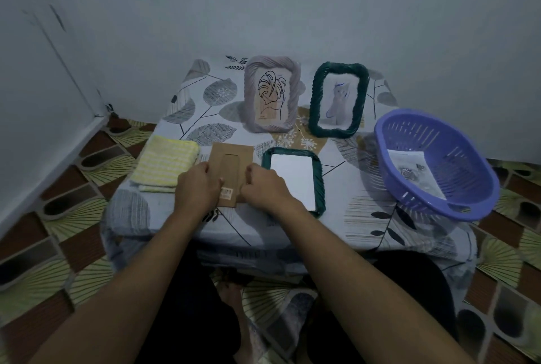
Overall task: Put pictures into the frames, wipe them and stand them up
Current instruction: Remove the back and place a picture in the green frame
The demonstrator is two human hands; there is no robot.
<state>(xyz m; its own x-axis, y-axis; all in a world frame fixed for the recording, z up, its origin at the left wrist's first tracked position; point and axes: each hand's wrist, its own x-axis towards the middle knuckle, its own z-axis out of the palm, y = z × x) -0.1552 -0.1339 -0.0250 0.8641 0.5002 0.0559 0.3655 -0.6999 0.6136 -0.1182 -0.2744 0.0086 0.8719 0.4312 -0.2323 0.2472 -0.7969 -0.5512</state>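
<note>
Between my left hand [199, 185] and right hand [263, 188], both pinching its side edges, lies the backing board [231, 158]; the green frame [320, 182], long axis parallel, lies just right of my right hand.

Dim, bluish light; soft focus, edges bowed.

One view only, head-worn, wide-angle; I look forward and steeply down from over near edge of low table [366, 217]; close range, table fills middle band of frame; forearms enter from bottom corners; left hand [197, 185] and right hand [263, 188] meet at frame centre, both gripping backing board [231, 158]; wall [292, 12] takes upper third; tiled floor [58, 217] shows at lower left and lower right; lap at bottom centre; purple basket [468, 173] at right edge, bowed by lens.
</note>
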